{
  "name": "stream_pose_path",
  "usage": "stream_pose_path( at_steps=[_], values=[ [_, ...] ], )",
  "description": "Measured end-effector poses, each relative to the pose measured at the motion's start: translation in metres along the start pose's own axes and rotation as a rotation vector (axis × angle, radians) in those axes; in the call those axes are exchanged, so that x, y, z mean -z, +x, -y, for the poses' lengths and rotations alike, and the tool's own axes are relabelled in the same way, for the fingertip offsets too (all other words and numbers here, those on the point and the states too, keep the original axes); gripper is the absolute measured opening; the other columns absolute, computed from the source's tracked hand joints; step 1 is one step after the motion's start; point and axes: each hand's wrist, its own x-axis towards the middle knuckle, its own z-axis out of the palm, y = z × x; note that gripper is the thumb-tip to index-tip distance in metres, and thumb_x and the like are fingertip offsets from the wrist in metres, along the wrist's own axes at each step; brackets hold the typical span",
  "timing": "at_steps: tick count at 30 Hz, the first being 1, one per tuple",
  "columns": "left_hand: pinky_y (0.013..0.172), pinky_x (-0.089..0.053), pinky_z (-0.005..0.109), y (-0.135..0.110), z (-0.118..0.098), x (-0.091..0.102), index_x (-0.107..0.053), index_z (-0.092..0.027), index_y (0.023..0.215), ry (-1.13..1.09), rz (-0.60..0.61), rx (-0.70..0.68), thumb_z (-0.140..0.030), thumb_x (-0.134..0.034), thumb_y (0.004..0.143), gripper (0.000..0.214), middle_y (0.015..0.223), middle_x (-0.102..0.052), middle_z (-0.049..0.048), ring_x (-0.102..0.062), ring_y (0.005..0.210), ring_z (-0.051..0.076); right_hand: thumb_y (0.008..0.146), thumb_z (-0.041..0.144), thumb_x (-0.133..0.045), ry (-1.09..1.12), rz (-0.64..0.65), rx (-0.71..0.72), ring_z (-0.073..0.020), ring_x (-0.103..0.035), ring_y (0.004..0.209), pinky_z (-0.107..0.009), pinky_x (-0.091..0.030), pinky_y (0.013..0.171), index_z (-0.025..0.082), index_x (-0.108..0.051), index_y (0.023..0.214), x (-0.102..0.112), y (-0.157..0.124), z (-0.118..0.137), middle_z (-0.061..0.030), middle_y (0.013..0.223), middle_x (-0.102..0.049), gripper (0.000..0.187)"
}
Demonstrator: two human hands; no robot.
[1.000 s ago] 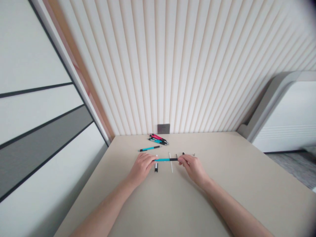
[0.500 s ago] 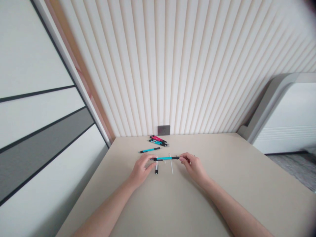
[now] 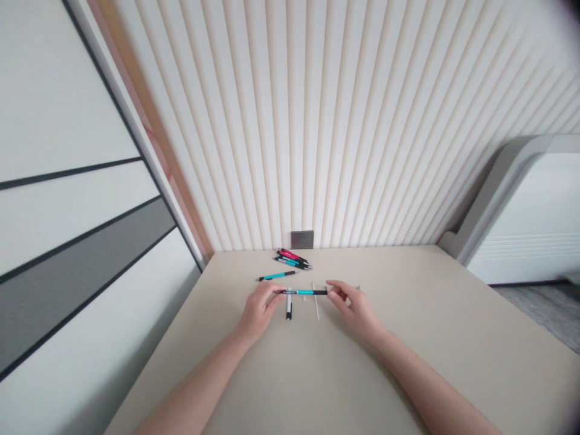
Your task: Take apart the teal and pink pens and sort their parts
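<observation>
Teal-and-black mechanical pencil [image 3: 301, 292] lying crosswise, long axis side to side, left hand [image 3: 260, 305] closer, curled round its left end, grip partly hidden by the fingers. Right hand [image 3: 356, 307] loosely open at the other tip, contact unclear. Just below the pencil, a white-and-black pen barrel [image 3: 289, 305] and thin white refill [image 3: 315, 301]; beyond it, loose pens [image 3: 292, 258].

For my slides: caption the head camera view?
The left hand grips a teal-and-black pen whose far end meets the right hand at a beige table, other pens lying beyond.
</observation>
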Motion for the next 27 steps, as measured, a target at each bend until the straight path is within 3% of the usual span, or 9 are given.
stream_pose_path(
  at_steps=[3, 5, 10, 22, 27],
  values=[
    [0.078, -0.050, 0.029, 0.0004, -0.0009, 0.0003, -0.062, -0.020, 0.098, -0.016, 0.006, -0.012, -0.025, -0.052, 0.095, 0.011, 0.088, -0.065, 0.0032, -0.063, 0.086, 0.017, 0.097, 0.046, -0.034, -0.013, 0.071, -0.051, -0.0149, -0.054, 0.062, -0.025, -0.041, 0.060, 0.018, -0.069, 0.084, -0.0012, 0.0003, -0.0012, -0.0017, 0.068, -0.063, 0.046],
    [0.079, -0.050, 0.030, 0.0007, -0.0011, 0.0003, -0.062, -0.019, 0.098, -0.027, 0.005, -0.016, -0.024, -0.052, 0.095, 0.011, 0.089, -0.065, 0.0039, -0.063, 0.087, 0.018, 0.097, 0.045, -0.036, -0.018, 0.091, -0.052, -0.0140, -0.051, 0.058, -0.025, -0.039, 0.060, 0.018, -0.066, 0.072, -0.0011, 0.0007, -0.0008, -0.0005, 0.062, -0.060, 0.048],
    [0.086, -0.049, 0.033, 0.0022, -0.0012, 0.0000, -0.062, -0.020, 0.098, -0.028, -0.001, -0.018, -0.023, -0.051, 0.095, 0.012, 0.096, -0.063, 0.0055, -0.060, 0.097, 0.019, 0.087, 0.041, -0.056, 0.081, 0.007, -0.054, -0.0160, -0.054, 0.068, -0.027, -0.043, 0.065, 0.019, -0.068, 0.093, -0.0002, 0.0015, 0.0026, -0.0022, 0.077, -0.065, 0.026],
    [0.088, -0.049, 0.036, 0.0009, -0.0018, -0.0024, -0.059, -0.020, 0.099, 0.001, 0.015, -0.047, -0.020, -0.049, 0.095, 0.011, 0.098, -0.062, 0.0061, -0.059, 0.099, 0.020, 0.088, 0.046, -0.058, 0.220, -0.135, 0.011, -0.0184, -0.056, 0.077, -0.031, -0.046, 0.073, 0.020, -0.066, 0.096, -0.0012, 0.0016, 0.0012, -0.0045, 0.083, -0.064, 0.028],
    [0.087, -0.050, 0.035, 0.0021, -0.0065, 0.0000, -0.058, -0.020, 0.098, 0.002, -0.048, -0.084, -0.019, -0.048, 0.095, 0.011, 0.099, -0.061, 0.0061, -0.059, 0.098, 0.019, 0.087, 0.047, -0.059, 0.276, -0.092, -0.014, -0.0174, -0.056, 0.075, -0.030, -0.047, 0.072, 0.020, -0.066, 0.105, -0.0038, 0.0009, 0.0020, -0.0038, 0.083, -0.065, 0.034]
  ],
)
